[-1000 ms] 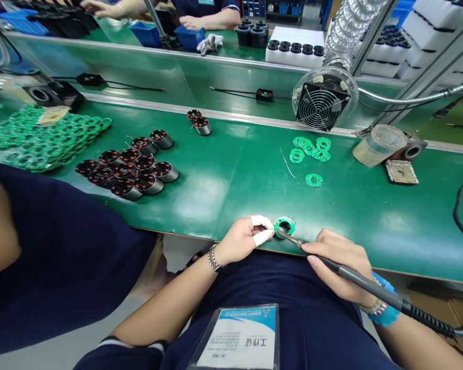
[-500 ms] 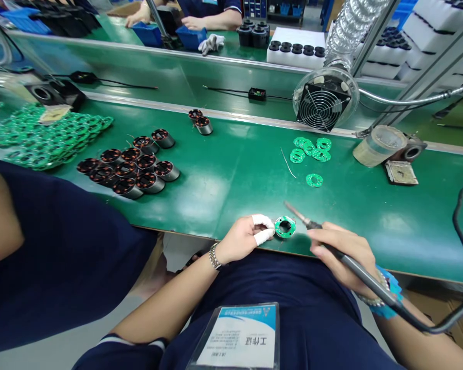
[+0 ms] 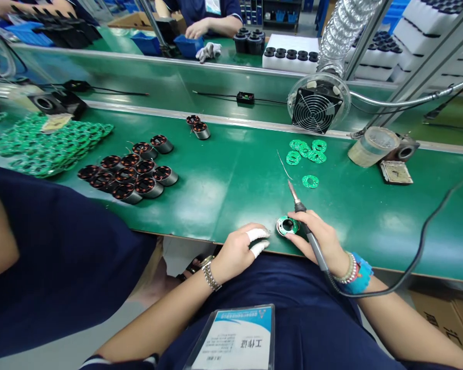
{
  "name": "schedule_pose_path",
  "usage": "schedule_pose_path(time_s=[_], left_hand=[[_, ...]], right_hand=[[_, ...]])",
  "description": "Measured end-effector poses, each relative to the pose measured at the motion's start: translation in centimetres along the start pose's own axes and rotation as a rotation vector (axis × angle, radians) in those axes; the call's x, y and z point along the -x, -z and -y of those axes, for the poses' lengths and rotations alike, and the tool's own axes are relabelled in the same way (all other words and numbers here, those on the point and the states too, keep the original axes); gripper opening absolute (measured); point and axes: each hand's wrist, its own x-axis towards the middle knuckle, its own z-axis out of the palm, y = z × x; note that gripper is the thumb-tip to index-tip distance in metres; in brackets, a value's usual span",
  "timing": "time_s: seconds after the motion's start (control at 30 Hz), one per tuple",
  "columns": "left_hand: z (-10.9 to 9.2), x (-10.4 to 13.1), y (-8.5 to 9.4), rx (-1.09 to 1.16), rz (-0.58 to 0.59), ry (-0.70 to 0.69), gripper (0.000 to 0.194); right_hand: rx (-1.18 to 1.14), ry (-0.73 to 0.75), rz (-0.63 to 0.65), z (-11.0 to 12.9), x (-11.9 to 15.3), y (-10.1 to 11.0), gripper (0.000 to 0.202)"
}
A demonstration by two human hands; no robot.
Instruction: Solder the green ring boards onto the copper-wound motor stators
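Note:
Near the table's front edge sits a motor stator topped with a ring-shaped green circuit board (image 3: pixel 281 229). My right hand (image 3: pixel 326 246) has its thumb and fingertips at the stator's right side. That same hand keeps hold of a soldering iron (image 3: pixel 316 250), its tip pointing away from me toward a thin solder wire (image 3: pixel 284 164). Just left of the stator, my left hand (image 3: pixel 235 249) is apart from it, with white-covered thumb and finger parted and nothing visible between them. One loose ring board (image 3: pixel 310 181) lies beyond the iron.
Several stators (image 3: pixel 129 174) stand grouped at left, beside stacked green board panels (image 3: pixel 57 141). More ring boards (image 3: pixel 316 155) lie below a fan (image 3: pixel 317 110). A tub (image 3: pixel 372 146) and a soldering sponge (image 3: pixel 395 172) are at right. The iron's cable (image 3: pixel 416 257) loops rightward. Another person's sleeve is close at left.
My left hand has let go of the stator and drawn slightly left. My right hand has moved left to the stator, and the iron has swung to point away from me.

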Motion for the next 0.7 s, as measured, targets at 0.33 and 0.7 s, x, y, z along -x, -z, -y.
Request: schedule_pose_path(time_s=[0.33, 0.7], left_hand=[[-1.1, -1.3, -0.8, 0.590, 0.019, 0.320, 0.014], [-1.3, -2.5, -1.3, 0.837, 0.118, 0.505, 0.021]], right_hand=[[0.035, -0.012, -0.114, 0.5, 1.2, -1.1, 0.036], [0.042, -0.016, -0.140, 0.4, 1.3, -1.5, 0.036]])
